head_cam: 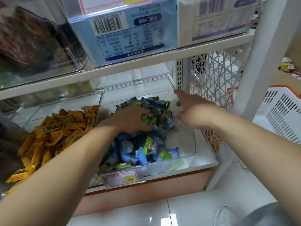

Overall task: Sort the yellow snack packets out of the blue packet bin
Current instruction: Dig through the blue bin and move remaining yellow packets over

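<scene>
The left hand (pixel 130 119) presses palm-down into the blue-and-green packet heap (pixel 146 132) in the clear plastic bin (pixel 187 144), fingers curled among packets; the right hand (pixel 192 110) hovers spread, holding nothing. No yellow packet shows there; the yellow packets (pixel 53 134) fill the bin's left neighbour, nearer the left hand

Clear bin (pixel 187 141) holds heaped blue-green packets (pixel 146 150); yellow packets (pixel 61 132) heaped alongside.

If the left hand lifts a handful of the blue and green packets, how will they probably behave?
The blue and green packets look crinkled and thin, so probably light and floppy. Their glossy film suggests some may slip from the left hand.
</scene>
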A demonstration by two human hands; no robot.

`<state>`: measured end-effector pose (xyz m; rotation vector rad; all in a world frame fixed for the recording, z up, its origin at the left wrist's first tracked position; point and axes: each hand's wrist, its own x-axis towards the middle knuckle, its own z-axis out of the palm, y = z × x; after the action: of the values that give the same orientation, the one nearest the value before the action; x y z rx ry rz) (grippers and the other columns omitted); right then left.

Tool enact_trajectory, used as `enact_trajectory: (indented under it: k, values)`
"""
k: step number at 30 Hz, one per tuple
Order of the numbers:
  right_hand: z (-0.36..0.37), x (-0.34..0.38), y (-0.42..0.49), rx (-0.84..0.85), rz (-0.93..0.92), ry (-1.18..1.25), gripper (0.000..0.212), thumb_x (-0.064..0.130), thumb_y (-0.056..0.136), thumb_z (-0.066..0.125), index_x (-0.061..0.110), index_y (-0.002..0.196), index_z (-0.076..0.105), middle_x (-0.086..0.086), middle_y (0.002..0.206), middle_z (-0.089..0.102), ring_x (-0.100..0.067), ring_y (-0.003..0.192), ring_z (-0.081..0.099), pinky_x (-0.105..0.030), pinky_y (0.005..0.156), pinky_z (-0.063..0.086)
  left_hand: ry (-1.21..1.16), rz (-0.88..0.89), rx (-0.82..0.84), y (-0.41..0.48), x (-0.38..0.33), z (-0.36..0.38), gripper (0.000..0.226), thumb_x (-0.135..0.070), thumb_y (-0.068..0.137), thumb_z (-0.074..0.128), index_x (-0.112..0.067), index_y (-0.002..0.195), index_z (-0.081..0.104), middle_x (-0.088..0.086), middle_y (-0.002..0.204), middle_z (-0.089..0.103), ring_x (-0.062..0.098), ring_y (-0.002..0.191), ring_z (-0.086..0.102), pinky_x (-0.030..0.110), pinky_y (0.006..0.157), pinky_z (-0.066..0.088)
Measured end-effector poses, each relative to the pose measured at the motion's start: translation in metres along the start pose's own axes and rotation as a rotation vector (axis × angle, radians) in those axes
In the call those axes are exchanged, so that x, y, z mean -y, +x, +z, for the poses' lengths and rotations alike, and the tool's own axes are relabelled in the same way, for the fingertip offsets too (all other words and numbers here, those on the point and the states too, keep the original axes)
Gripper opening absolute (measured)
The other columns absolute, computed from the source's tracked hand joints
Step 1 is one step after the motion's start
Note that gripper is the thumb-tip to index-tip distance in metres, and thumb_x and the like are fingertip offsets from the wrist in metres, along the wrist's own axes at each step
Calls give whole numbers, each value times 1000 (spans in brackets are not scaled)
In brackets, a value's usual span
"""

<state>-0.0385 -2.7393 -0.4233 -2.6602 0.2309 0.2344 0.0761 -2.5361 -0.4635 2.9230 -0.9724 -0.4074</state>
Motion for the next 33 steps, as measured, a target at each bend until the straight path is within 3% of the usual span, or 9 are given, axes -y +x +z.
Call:
enact_trajectory:
  k: [4, 8, 11, 14, 16, 20, 24, 28, 33]
  values:
    - [1, 2, -1, 1, -4, -22, 84, 7, 92, 51, 30, 156, 2, -4, 133, 54, -25, 96, 62, -44, 81, 59, -161, -115, -106, -3, 26, -8, 72, -62, 78, 72, -30, 139, 52, 4, 143, 53, 27, 126, 50, 30, 91, 37]
    - [2, 3, 1, -4, -6, -47, 86, 7, 91, 51, 30, 156, 1, -3, 139, 52, -26, 102, 61, -43, 83, 58, 35, -172, -145, -9, 8, -10, 72, -64, 80, 67, -29, 141, 49, 4, 141, 54, 27, 125, 51, 38, 96, 44]
    - [3, 3, 2, -3, -4, -53, 86, 7, 92, 51, 31, 157, 0, -3, 143, 49, -27, 106, 60, -43, 84, 58, 15, 15, -311, -25, -19, -8, 62, -66, 80, 60, -38, 136, 51, -7, 137, 56, 19, 123, 53, 32, 94, 45]
    - [3, 3, 2, -4, -10, 2, 85, 6, 92, 50, 29, 157, 0, -5, 140, 50, -27, 104, 59, -44, 84, 58, -227, 256, 24, -40, -48, 8, 64, -71, 78, 57, -43, 135, 52, -16, 140, 52, 6, 123, 50, 15, 88, 37]
    - [4, 3, 1, -6, -12, 17, 85, 6, 92, 50, 28, 157, 1, -6, 137, 51, -26, 102, 60, -44, 83, 58, -76, 269, 244, -38, -56, 26, 71, -69, 80, 61, -42, 144, 44, -13, 150, 43, 11, 132, 44, 25, 101, 40]
    - [5, 3, 0, -17, -6, 10, 84, 6, 93, 50, 27, 157, 1, -6, 135, 53, -26, 100, 60, -45, 85, 58, 201, 176, 355, -21, -67, 33, 86, -75, 76, 61, -47, 149, 26, -4, 156, 32, 29, 136, 40, 41, 108, 41]
    - [5, 1, 0, -20, -9, -12, 83, 8, 92, 50, 29, 156, 2, -3, 134, 54, -26, 98, 61, -44, 82, 58, 106, 248, 381, -15, -74, 38, 58, -55, 79, 67, -39, 133, 53, -5, 128, 60, 24, 110, 59, 39, 92, 52]
    - [4, 1, -1, -24, -8, -34, 84, 10, 91, 51, 32, 156, 2, -1, 135, 53, -26, 99, 61, -44, 81, 59, -74, 181, 273, -13, -57, 41, 58, -47, 75, 74, -36, 130, 58, -9, 127, 59, 17, 111, 57, 36, 94, 51]
    - [6, -1, 1, -31, -27, -54, 82, 15, 92, 52, 31, 156, 3, -2, 134, 54, -28, 105, 59, -45, 85, 56, -442, 57, -92, -2, -32, 20, 34, -43, 71, 78, -47, 101, 64, -22, 101, 61, 10, 100, 63, 22, 81, 49]
